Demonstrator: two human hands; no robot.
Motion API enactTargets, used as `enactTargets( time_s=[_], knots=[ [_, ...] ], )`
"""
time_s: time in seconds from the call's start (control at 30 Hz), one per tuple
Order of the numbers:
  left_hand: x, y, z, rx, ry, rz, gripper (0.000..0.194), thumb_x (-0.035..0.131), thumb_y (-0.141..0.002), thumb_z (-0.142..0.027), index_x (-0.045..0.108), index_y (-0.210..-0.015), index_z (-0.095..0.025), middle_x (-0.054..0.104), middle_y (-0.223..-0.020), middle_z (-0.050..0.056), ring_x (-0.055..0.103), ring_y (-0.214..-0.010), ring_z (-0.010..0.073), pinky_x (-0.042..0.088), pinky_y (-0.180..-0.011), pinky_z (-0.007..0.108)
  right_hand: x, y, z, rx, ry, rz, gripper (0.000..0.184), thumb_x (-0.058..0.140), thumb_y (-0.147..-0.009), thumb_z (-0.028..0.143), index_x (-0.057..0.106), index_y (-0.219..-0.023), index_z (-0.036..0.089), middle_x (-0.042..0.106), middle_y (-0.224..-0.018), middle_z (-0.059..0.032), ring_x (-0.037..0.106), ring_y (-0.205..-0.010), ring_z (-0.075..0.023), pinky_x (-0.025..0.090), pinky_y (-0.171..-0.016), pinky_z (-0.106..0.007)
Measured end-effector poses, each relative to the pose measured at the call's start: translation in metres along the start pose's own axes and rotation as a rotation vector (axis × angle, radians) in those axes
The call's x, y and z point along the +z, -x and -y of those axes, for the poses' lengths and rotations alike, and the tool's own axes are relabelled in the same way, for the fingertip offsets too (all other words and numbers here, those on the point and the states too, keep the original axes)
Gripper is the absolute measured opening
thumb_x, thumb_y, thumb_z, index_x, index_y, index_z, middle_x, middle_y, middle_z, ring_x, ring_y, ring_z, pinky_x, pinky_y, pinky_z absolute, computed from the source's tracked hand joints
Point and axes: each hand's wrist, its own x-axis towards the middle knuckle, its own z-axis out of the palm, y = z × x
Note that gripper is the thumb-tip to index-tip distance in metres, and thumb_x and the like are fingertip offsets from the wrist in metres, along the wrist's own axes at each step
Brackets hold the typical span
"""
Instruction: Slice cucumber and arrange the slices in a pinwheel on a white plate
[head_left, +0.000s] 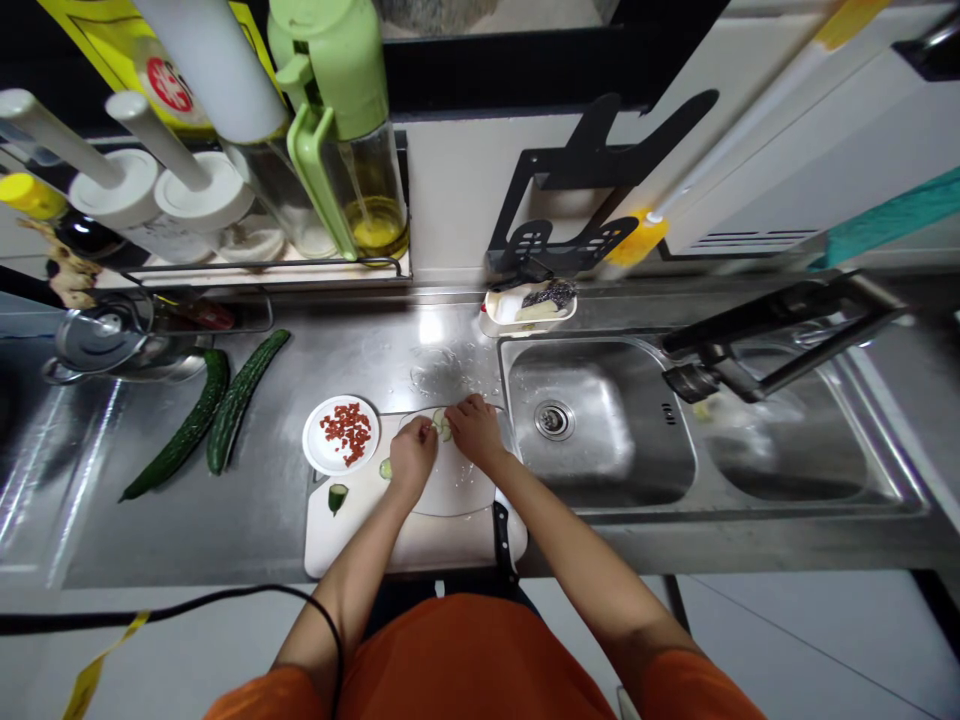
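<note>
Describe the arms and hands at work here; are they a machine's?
They are a person's. The left hand and right hand are ungloved, and the forearms are bare, with no watch or bracelet visible. Orange sleeves show near the elbows, matching an orange top. A black cable, with a yellow strip on it, crosses over the left arm.
</note>
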Motion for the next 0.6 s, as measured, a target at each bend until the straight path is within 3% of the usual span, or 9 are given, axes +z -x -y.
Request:
enactTargets(
  time_s=[0.2,0.33,0.6],
  knots=[
    [0.0038,-0.0001,0.0030,0.032,-0.014,-0.040,0.020,0.052,-0.080,-0.024,0.064,-0.096,-0.021,0.064,-0.079,0.004,0.057,-0.076,0.0176,0.039,-0.076,0.027,0.0026,0.0016,-0.0005,0.009,0.021,-0.039,0.023,0.043,-0.092,0.023,0.065,-0.096,0.022,0.062,-0.100,-0.0097,0.039,-0.106,-0.0248,0.030,-0.080,-0.035],
    [0.0039,0.0007,0.0048,0.073,-0.054,-0.072,0.022,0.053,-0.080,-0.022,0.063,-0.099,-0.019,0.061,-0.093,0.008,0.057,-0.082,0.0185,0.041,-0.079,0.028,0.0029,0.0022,0.0000,0.014,0.024,-0.040,0.022,0.043,-0.092,0.023,0.065,-0.096,0.021,0.061,-0.100,-0.0099,0.038,-0.106,-0.0247,0.030,-0.080,-0.035],
    [-0.0007,0.0029,0.0001,0.093,-0.147,0.005,0.016,0.050,-0.084,-0.023,0.066,-0.087,-0.021,0.059,-0.089,0.008,0.056,-0.087,0.0189,0.040,-0.078,0.028,0.0022,0.0026,0.0024,0.025,0.028,-0.004,0.023,0.042,-0.091,0.020,0.064,-0.096,0.020,0.063,-0.100,-0.0104,0.037,-0.109,-0.0249,0.029,-0.081,-0.036]
  ],
)
